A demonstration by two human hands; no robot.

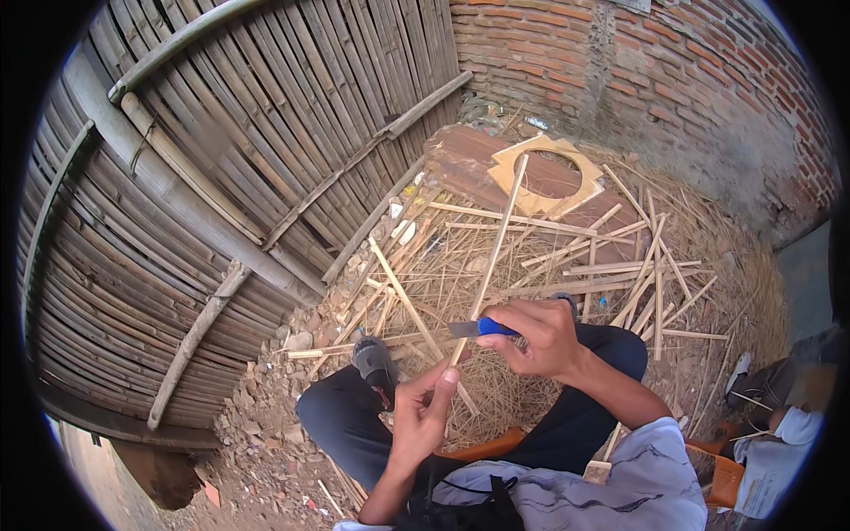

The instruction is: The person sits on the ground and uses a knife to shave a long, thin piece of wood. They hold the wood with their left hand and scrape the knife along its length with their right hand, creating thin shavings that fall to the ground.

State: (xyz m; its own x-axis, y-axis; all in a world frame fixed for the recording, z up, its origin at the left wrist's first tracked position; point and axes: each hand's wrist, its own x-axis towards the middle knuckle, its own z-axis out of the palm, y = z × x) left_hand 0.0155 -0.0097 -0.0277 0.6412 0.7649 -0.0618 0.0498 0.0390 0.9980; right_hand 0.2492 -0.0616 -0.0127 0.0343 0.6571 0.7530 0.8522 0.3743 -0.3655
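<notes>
A long pale bamboo strip (501,232) slants up and away from my lap. Its near end is pinched between the thumb and fingers of my left hand (421,409). My right hand (542,334) is closed round the blue handle of a knife (492,327). The knife's short dark blade lies across the strip, a little beyond my left hand. Whether the edge is cutting into the strip is too small to tell. Another split strip (405,296) lies on the ground just to the left.
Thin shavings (509,389) and many loose strips (651,274) cover the ground. A flat board with a round hole (506,168) lies on a brown panel (460,159). A bamboo fence (292,106) stands left, a brick wall (549,53) behind. Another person (779,416) sits at right.
</notes>
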